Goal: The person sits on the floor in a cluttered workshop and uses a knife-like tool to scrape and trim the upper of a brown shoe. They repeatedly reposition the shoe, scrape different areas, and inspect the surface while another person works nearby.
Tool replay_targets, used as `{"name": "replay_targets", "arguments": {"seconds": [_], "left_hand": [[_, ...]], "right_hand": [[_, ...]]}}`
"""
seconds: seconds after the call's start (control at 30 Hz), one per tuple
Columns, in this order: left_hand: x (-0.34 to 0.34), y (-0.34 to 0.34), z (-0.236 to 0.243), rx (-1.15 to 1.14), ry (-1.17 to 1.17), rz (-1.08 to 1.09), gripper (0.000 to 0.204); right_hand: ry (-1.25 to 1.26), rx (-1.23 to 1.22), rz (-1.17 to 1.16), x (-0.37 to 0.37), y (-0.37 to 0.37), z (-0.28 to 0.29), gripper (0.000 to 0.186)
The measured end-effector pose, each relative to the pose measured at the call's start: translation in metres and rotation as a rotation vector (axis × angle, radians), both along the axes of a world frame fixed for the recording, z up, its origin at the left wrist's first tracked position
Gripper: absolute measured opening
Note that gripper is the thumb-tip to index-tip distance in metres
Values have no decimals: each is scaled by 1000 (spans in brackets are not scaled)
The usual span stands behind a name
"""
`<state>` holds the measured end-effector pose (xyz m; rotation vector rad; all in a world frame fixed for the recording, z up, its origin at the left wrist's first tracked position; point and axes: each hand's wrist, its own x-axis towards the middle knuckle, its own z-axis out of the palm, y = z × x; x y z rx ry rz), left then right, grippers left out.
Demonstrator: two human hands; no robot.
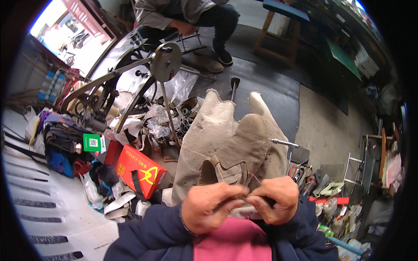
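A grey-brown suede ankle boot (246, 145) lies on the pale, worn cloth (202, 130) over my lap, its opening toward me. Thin thread (222, 175) runs from the boot's upper to my hands. My left hand (213, 206) is closed in a pinch on the thread, just below the boot's opening. Close beside it, fingertips nearly meeting, my right hand (276, 200) pinches the thread too. Whether a needle is between the fingers I cannot tell. A metal tool with a thin shaft (283, 142) sticks out at the boot's right side.
A hand-wheel sewing machine (165, 61) stands at the far left. Near it are a red box (139, 171), bags and scraps. Tools (320, 180) and bottles crowd the right. Ahead, another person (187, 21) sits by a brown shoe (208, 62); a wooden-legged stool (278, 32) stands beyond.
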<state>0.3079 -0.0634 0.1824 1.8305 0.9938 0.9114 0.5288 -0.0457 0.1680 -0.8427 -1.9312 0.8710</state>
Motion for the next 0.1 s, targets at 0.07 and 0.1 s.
{"name": "replay_targets", "arguments": {"seconds": [0.07, 0.1], "left_hand": [[-18, 5, -4, 59, 40, 18, 18], [-25, 4, -6, 66, 63, 4, 15]], "right_hand": [[-57, -54, -62, 9, -1, 4, 9], [-100, -75, -64, 14, 0, 3, 9]]}}
